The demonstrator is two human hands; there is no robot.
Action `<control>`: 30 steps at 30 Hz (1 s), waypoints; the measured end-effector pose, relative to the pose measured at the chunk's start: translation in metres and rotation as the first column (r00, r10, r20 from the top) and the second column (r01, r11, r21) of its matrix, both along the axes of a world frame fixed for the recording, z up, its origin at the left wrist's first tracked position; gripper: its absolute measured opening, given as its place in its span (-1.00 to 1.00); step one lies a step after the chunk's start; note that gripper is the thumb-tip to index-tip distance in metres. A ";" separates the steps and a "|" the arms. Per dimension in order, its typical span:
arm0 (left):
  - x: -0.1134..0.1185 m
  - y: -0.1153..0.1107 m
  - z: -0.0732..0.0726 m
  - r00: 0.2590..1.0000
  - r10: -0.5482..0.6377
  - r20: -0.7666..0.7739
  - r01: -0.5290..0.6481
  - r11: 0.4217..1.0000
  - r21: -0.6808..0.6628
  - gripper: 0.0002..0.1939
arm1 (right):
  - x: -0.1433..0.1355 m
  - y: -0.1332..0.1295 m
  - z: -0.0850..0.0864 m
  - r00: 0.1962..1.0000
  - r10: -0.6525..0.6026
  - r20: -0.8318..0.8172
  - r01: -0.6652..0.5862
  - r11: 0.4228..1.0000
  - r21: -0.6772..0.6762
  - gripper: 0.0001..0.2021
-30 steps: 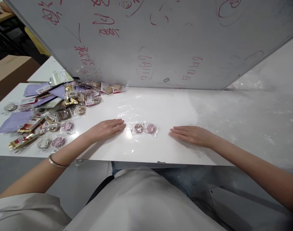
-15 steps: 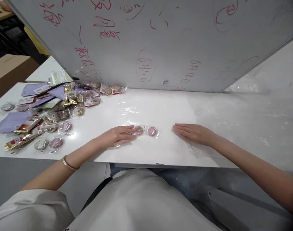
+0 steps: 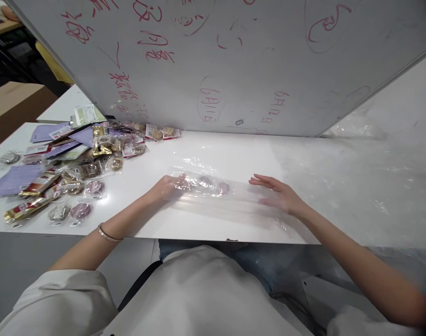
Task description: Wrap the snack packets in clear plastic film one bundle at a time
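A strip of clear plastic film (image 3: pixel 213 205) spans the space between my hands and lies over two or more small wrapped round snacks (image 3: pixel 223 188). Its left end is held by my left hand (image 3: pixel 171 187), whose fingers are curled, with glare hiding part of them. Near the right end of the film is my right hand (image 3: pixel 277 192), fingers stretched out and apart. Some of its lower fingers show hazily through the film. Through the plastic, another wrapped snack (image 3: pixel 205 182) shows beside the pinkish one.
A heap of packaged snacks lies on the white table (image 3: pixel 136 175) at left, with purple pouches (image 3: pixel 18 179) and gold-ended bars (image 3: pixel 27 205). Behind stands a whiteboard (image 3: pixel 240 70) with red writing. More clear film (image 3: pixel 359 182) spreads over the right side. A cardboard box (image 3: pixel 17 107) is at far left.
My left hand has lifted off the wrapped snacks, moved slightly left and closed on film. The film now covers the snacks. My right hand has turned and spread its fingers.
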State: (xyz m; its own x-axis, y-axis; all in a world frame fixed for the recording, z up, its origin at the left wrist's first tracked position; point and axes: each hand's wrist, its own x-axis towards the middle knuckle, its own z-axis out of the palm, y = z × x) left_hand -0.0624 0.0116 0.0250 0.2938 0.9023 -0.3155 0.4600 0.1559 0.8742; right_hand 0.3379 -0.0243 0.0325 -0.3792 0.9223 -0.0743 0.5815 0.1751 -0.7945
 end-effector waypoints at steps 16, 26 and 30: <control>0.022 0.058 -0.007 0.963 0.240 -0.124 -0.237 0.971 0.037 -0.48 | -0.044 0.084 -0.017 0.761 -0.632 -0.145 0.532 0.737 -0.417 -0.53; 0.037 0.060 -0.020 0.813 0.220 -0.539 0.292 0.646 0.705 -0.73 | -0.042 0.110 -0.016 0.686 -0.525 0.503 0.575 0.815 0.068 -0.38; 0.026 0.053 -0.009 0.849 -0.123 -0.513 0.443 0.696 0.565 -0.66 | -0.042 0.097 -0.010 0.635 -0.552 0.541 0.497 0.828 0.261 -0.53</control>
